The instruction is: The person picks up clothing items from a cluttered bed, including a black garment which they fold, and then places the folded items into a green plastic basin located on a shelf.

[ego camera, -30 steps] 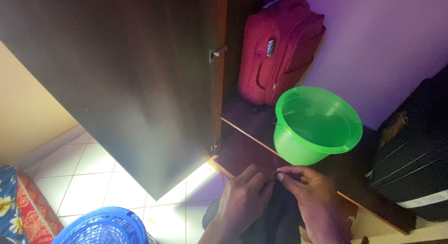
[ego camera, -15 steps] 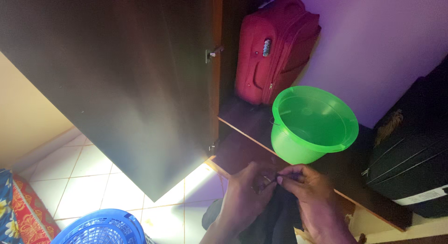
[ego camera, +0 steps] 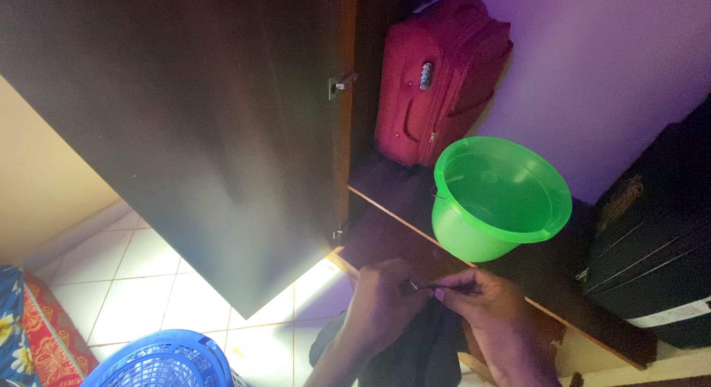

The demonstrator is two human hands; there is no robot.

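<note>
Between the two hands there is a small shiny metal piece [ego camera: 412, 286], maybe a zip pull or a clip; it is too small to tell. It belongs to a dark garment [ego camera: 415, 350] that hangs down under the hands, in front of the lower edge of the wardrobe. The left hand [ego camera: 381, 305] has a narrow grip, with fingers closed around the cloth beside the metal piece. The right hand [ego camera: 485, 305] pinches the piece or the cloth at its tip; its grip is also narrow. The fingertips of both hands nearly touch.

To me this looks like the step of fastening or unfastening this small piece. The next move, I think, needs a steady pull with one hand while the other keeps the cloth tight.

Just above the hands a green plastic basin [ego camera: 502, 197] stands tilted on the wardrobe shelf [ego camera: 385, 187], near a red suitcase [ego camera: 437, 76]. A black suitcase [ego camera: 659, 246] stands further right. The dark wardrobe door [ego camera: 185, 135] is open, and a blue laundry basket [ego camera: 159, 361] is on the tiled floor [ego camera: 126, 268].
</note>
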